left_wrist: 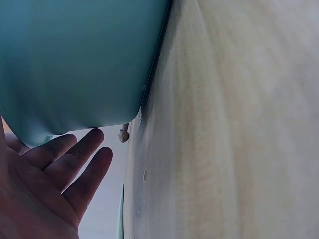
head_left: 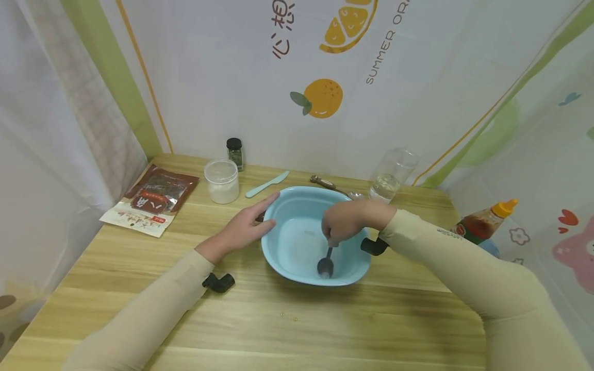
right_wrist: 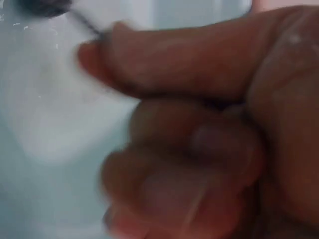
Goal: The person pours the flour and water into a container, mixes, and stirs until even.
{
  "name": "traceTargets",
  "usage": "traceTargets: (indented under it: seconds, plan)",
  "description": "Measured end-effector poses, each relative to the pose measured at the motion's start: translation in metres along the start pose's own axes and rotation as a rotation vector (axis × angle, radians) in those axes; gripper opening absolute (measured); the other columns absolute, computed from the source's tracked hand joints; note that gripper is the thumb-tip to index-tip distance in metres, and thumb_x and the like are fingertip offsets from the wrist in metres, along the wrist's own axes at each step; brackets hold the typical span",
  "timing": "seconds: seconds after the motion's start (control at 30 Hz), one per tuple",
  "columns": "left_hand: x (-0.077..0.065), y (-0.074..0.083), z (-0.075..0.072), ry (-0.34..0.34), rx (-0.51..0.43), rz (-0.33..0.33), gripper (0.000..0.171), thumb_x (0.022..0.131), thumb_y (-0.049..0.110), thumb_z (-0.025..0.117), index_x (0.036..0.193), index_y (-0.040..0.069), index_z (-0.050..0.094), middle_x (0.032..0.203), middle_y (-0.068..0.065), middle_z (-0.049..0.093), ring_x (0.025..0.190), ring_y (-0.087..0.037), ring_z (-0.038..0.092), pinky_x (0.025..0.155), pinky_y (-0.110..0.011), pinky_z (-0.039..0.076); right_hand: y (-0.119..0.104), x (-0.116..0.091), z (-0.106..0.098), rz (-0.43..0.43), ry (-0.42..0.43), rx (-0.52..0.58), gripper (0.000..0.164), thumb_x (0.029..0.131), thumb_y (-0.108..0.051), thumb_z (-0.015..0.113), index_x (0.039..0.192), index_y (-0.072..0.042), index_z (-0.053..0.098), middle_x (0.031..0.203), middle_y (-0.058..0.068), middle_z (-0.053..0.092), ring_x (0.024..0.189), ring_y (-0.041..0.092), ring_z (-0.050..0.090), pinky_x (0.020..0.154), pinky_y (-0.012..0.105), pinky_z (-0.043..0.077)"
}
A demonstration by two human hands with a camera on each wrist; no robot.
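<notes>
A light blue basin stands on the wooden table. At its left end my left hand holds the rim, thumb over it and fingers outside. In the left wrist view, those fingers lie slightly bent by the basin's outer wall. Inside the basin my right hand grips the handle of a dark spoon, whose bowl is low near the front wall. The right wrist view is blurred; there, curled fingers and the thumb pinch the thin handle, and small glints show on the basin floor.
Behind the basin lie a pale green knife and a metal spoon. A lidded tub of white powder, a dark-capped jar and a brown packet stand left. A glass and a yellow-capped sauce bottle are right.
</notes>
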State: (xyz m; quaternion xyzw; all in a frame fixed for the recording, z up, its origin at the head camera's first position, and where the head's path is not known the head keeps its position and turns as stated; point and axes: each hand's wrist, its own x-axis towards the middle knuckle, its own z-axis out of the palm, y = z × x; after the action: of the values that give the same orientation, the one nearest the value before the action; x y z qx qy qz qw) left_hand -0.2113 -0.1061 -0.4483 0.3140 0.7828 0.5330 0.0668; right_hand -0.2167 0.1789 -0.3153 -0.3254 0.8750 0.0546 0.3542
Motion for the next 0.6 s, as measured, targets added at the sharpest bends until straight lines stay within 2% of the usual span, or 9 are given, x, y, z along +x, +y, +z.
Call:
traceTargets:
  seconds: [0.1, 0.23, 0.33, 0.47, 0.53, 0.6]
  plan:
    - [-0.001, -0.001, 0.0, 0.004, 0.007, 0.008, 0.073, 0.111, 0.021, 0.062, 0.176, 0.008, 0.031, 0.162, -0.027, 0.055, 0.13, -0.043, 0.071, 0.097, -0.042, 0.068, -0.003, 0.01, 0.004, -0.09, 0.052, 0.086, 0.018, 0.107, -0.022, 0.073, 0.092, -0.017, 0.082, 0.085, -0.008, 0.072, 0.075, 0.009, 0.057, 0.068, 0.026, 0.048]
    - [-0.001, -0.001, 0.0, 0.001, 0.011, 0.014, 0.073, 0.111, 0.021, 0.061, 0.176, 0.008, 0.031, 0.162, -0.027, 0.055, 0.131, -0.042, 0.071, 0.099, -0.042, 0.067, -0.003, 0.024, 0.007, -0.126, 0.168, 0.164, 0.017, 0.11, -0.023, 0.071, 0.099, -0.016, 0.082, 0.087, -0.007, 0.069, 0.077, 0.009, 0.057, 0.069, 0.027, 0.05]
    - [-0.001, -0.002, 0.0, -0.002, 0.007, 0.012, 0.073, 0.112, 0.022, 0.061, 0.177, 0.009, 0.03, 0.161, -0.027, 0.056, 0.131, -0.042, 0.071, 0.099, -0.042, 0.067, -0.001, 0.03, 0.007, -0.078, 0.275, 0.159, 0.02, 0.111, -0.024, 0.069, 0.104, -0.012, 0.083, 0.089, -0.002, 0.073, 0.079, 0.012, 0.061, 0.071, 0.029, 0.053]
    - [0.0, -0.002, 0.0, -0.003, 0.003, 0.007, 0.073, 0.112, 0.022, 0.061, 0.177, 0.009, 0.03, 0.162, -0.027, 0.056, 0.131, -0.042, 0.071, 0.1, -0.043, 0.067, 0.003, 0.029, 0.007, 0.067, 0.419, 0.128, 0.022, 0.111, -0.025, 0.068, 0.106, -0.011, 0.084, 0.092, -0.002, 0.074, 0.077, 0.014, 0.063, 0.068, 0.031, 0.055]
    - [-0.001, -0.001, 0.0, -0.003, 0.0, 0.008, 0.073, 0.112, 0.022, 0.061, 0.177, 0.008, 0.03, 0.163, -0.027, 0.054, 0.132, -0.042, 0.07, 0.101, -0.043, 0.067, 0.007, 0.025, 0.007, 0.133, 0.453, 0.121, 0.026, 0.111, -0.022, 0.065, 0.091, -0.012, 0.077, 0.08, -0.004, 0.063, 0.069, 0.013, 0.054, 0.06, 0.029, 0.047]
    - [0.0, -0.001, 0.0, -0.003, 0.001, 0.006, 0.073, 0.112, 0.022, 0.061, 0.177, 0.008, 0.03, 0.165, -0.027, 0.053, 0.132, -0.043, 0.07, 0.1, -0.043, 0.067, 0.012, 0.02, 0.005, 0.161, 0.462, 0.116, 0.034, 0.107, -0.015, 0.062, 0.074, -0.014, 0.062, 0.069, -0.006, 0.048, 0.061, 0.012, 0.042, 0.055, 0.026, 0.037]
